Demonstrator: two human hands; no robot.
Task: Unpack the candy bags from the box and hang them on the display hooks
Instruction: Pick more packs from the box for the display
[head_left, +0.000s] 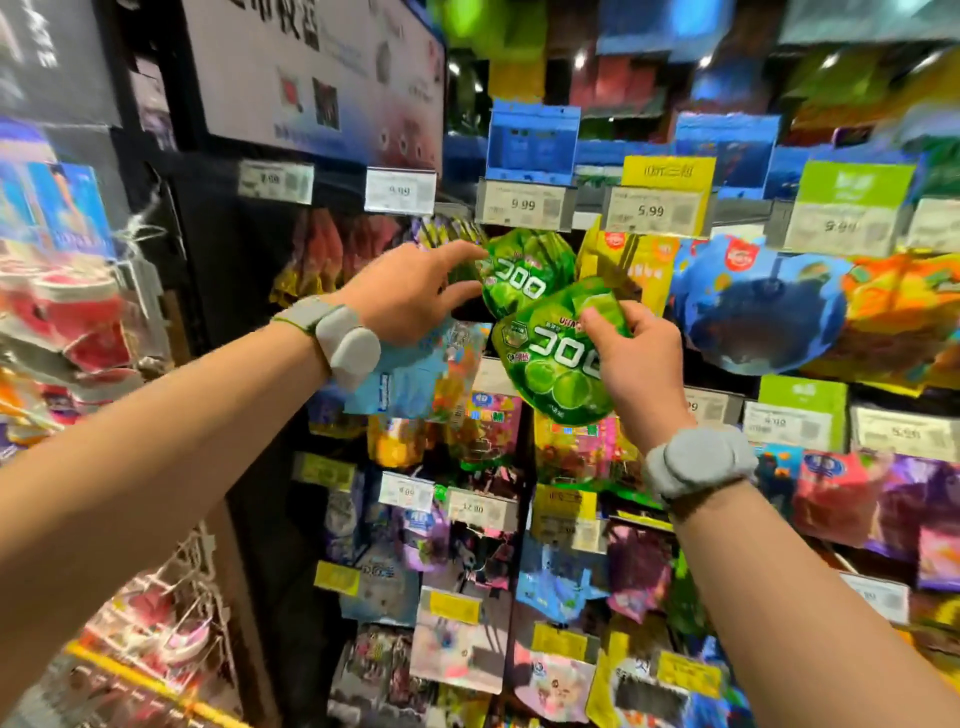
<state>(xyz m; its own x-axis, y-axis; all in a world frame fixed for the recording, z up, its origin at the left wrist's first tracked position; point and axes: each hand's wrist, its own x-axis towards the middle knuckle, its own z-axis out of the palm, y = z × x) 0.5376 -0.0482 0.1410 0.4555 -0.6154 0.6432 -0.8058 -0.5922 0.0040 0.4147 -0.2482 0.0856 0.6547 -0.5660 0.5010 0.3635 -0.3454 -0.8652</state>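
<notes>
My right hand (636, 358) pinches a green candy bag (558, 358) by its top corner, tilted, near centre. At ten o'clock from it, my left hand (415, 296) reaches with fingers spread, apparently touching the hanging green bag (519, 275) under the 9.99 price tag (522, 205).

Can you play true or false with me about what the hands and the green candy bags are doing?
1. The right hand holds a green bag. True.
2. The left hand holds a red bag. False: it reaches to the hanging green bag, fingers on its left edge.
3. The price tag above the hanging green bag reads 9.99. True.
4. Both wrists are bare. False: each wears a grey band.
</notes>
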